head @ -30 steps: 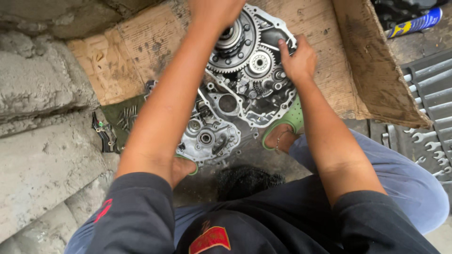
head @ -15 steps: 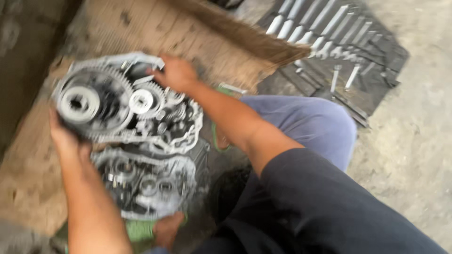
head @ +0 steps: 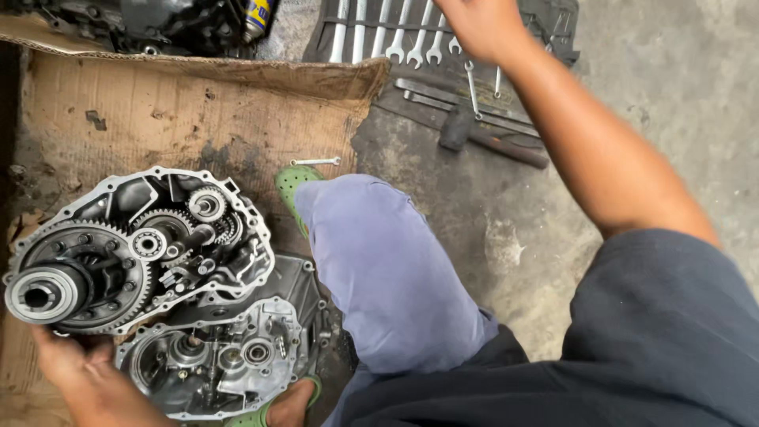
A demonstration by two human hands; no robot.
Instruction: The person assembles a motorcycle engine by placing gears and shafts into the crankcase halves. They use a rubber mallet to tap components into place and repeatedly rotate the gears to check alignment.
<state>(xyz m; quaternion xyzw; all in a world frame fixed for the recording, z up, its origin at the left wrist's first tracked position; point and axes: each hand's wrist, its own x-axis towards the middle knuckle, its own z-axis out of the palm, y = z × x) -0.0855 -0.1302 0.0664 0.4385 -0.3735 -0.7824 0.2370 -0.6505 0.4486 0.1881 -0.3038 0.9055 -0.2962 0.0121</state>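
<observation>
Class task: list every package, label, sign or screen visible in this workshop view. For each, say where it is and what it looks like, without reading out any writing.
Spray can: top edge, left of the spanner roll; cylinder, blue and yellow printed label.
Flattened cardboard box: on the floor under the gearbox housing; brown, oil-stained, flap raised at the back.
No signs or screens in view.

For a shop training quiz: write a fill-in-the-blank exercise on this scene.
1. The left hand touches the gearbox half on the ____.
2. The right hand reaches over a row of ____.
3. The shoe is ____ in colour.
4. A hammer lies on the ____ floor.

Missing words: cardboard; wrenches; green; concrete
</observation>
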